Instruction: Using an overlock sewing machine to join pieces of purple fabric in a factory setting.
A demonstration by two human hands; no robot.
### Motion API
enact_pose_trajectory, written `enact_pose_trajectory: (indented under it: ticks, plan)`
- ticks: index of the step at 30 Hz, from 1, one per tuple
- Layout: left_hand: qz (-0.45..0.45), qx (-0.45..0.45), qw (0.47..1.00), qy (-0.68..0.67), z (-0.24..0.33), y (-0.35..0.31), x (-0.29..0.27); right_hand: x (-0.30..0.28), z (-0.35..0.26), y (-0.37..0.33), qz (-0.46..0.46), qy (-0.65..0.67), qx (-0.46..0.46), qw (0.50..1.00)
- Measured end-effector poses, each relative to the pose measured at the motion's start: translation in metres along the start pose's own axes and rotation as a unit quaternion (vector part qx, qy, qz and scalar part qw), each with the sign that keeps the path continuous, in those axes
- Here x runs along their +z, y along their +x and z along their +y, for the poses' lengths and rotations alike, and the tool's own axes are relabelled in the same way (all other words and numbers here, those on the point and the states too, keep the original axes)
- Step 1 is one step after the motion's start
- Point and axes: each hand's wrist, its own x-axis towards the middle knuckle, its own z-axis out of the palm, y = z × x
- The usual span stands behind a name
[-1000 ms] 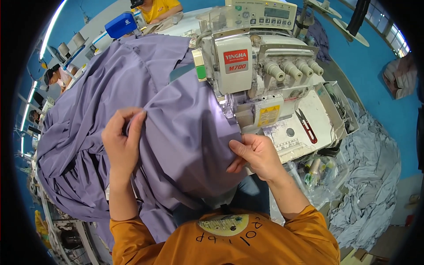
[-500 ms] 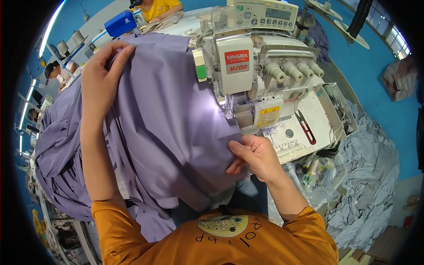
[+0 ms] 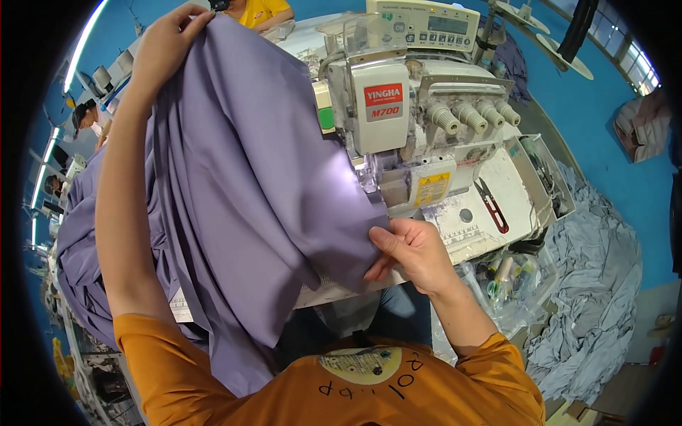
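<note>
A large piece of purple fabric (image 3: 241, 156) drapes over the table, its right edge running under the lit needle area of a white overlock sewing machine (image 3: 387, 110). My left hand (image 3: 174, 39) is raised at the far left, pinching the fabric's far corner between thumb and fingers and lifting it. Close in front of the machine's foot, my right hand (image 3: 408, 255) grips the near right edge, thumb on top and fingers beneath. Between my hands the cloth hangs in long folds, and its near part falls over the table edge towards my lap.
Red-handled thread snips (image 3: 491, 206) lie on the machine's bed, right of the needle. A clear bag with thread spools (image 3: 504, 280) sits below. A heap of grey fabric (image 3: 593, 284) fills the right side. Other people work at the far side, one in a yellow shirt (image 3: 263, 13).
My left hand has moved farther away and up, drawing the fabric's far corner with it. The near folds have shifted, uncovering more of the table edge. My right hand has stayed nearly still.
</note>
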Motion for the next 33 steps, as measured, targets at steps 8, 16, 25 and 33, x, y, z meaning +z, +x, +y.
enact_pose_trajectory:
  ticks: [8,16,25,33]
  plan:
    - [-0.057,0.261,0.93,-0.251,0.155,-0.148,-0.009,-0.003,0.002,0.0,0.023,0.026,0.008,0.999]
    - [-0.045,0.392,0.916,-0.078,0.182,-0.214,0.013,0.003,0.0,-0.002,0.006,0.035,-0.002,0.999]
    - [-0.013,0.41,0.907,-0.095,0.178,-0.211,0.017,0.016,0.016,-0.01,0.242,-0.554,-0.444,0.661]
    - [-0.067,0.365,0.921,-0.12,0.174,-0.192,0.016,0.014,0.013,-0.006,0.253,-0.586,-0.438,0.633]
